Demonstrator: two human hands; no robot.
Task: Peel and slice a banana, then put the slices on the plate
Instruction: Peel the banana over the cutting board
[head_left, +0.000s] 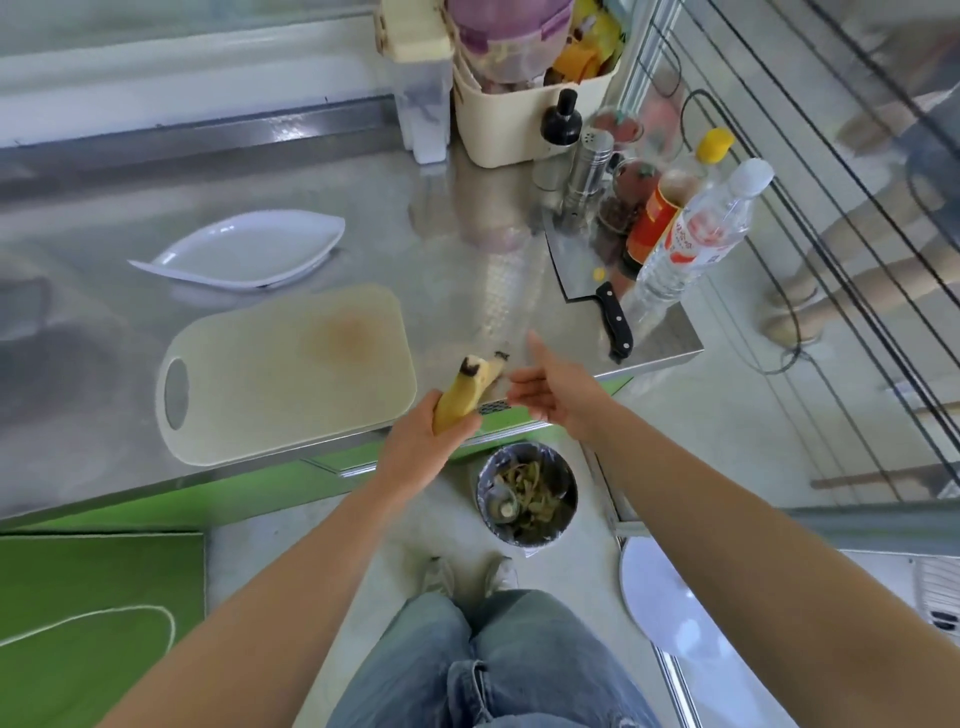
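While hands (415, 449) (550, 389) peel banana (457, 400), steel counter (457, 249), floor bin (482, 483)

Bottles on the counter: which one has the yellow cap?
The amber bottle with the red label; the clear water bottle beside it has a white cap.

The curved yellow banana (456, 402) has a dark brown tip and pale cream flesh where it is opened. The rounded off-white plastic cutting board (270, 384) bears a faint rusty-brown stain. The leaf-shaped white plate (249, 252) is plain. The dull silver steel counter (104, 249) shows what looks like a fine embossed diamond pattern along one strip. The broad steel cleaver (574, 270) has a black handle with pale rivets. The bright green cabinet front (156, 512) is unpatterned, and the faded blue jeans (493, 665) are too.
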